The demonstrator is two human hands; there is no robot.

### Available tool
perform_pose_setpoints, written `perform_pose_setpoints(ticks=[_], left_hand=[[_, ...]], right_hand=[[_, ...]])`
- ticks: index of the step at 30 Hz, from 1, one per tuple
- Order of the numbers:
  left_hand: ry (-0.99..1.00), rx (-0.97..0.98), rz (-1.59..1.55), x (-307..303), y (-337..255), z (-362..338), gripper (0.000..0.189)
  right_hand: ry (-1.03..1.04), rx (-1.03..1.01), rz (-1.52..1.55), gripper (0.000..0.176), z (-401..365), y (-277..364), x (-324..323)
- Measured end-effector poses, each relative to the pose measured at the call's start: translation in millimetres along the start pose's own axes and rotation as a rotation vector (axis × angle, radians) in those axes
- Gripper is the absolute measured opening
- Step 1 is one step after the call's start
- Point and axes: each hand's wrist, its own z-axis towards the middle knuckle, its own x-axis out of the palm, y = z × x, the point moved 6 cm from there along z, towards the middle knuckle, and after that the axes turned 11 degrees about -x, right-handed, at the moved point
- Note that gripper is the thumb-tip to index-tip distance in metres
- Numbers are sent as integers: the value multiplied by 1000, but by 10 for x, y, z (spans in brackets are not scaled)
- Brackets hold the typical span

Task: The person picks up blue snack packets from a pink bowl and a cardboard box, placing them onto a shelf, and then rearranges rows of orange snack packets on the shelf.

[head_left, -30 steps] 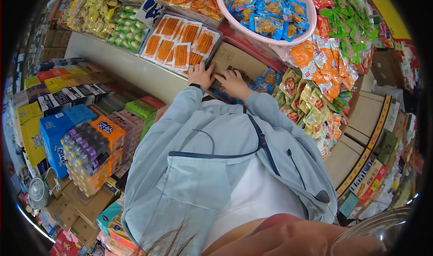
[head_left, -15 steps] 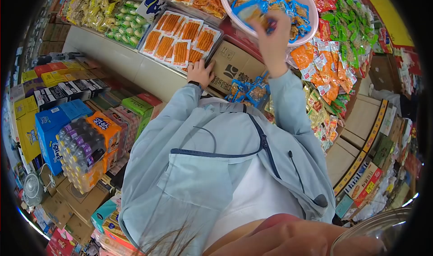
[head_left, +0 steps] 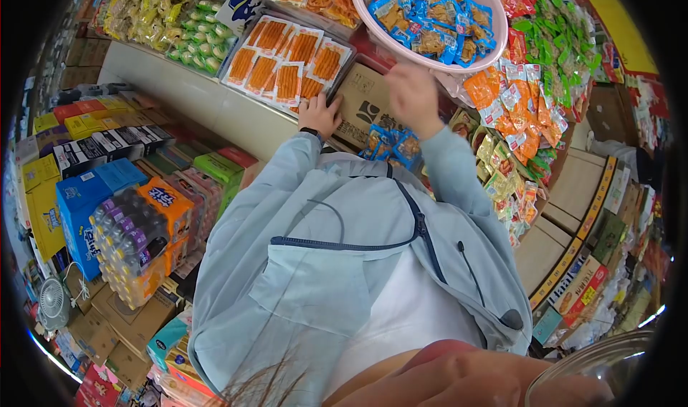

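Observation:
My left hand (head_left: 320,116) rests with fingers apart at the front right corner of a tray (head_left: 268,106) of flat orange snack packs (head_left: 289,82), beside a cardboard box (head_left: 363,104). Below the near rim of a pink basin (head_left: 469,68) is my right hand (head_left: 414,97), smeared by motion; its fingers look bent, and no packet shows in it. Blue-edged snack packets (head_left: 430,20) fill the basin. More blue snack packets (head_left: 393,147) lie at the box's near end, close under my right wrist.
Orange-and-white snack packets (head_left: 512,102) and green packets (head_left: 555,38) are heaped at right. Green-and-white wrapped snacks (head_left: 201,38) sit at upper left. Shrink-wrapped bottles (head_left: 136,238) and stacked cartons stand at lower left, near a small fan (head_left: 51,292).
My right hand has moved down from over the basin toward me. The blue snack packet it held there no longer shows in it. My left hand has stayed in place.

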Motion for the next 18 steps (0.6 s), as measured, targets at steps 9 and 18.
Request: perform_pose_setpoints(ticks=[9, 18], left_hand=[[-62, 35, -6, -9, -1, -4, 56], [-52, 28, 8, -13, -8, -2, 51]], right_hand=[[945, 142, 130, 30, -1456, 271, 1067], [571, 486, 525, 10, -639, -113, 653]])
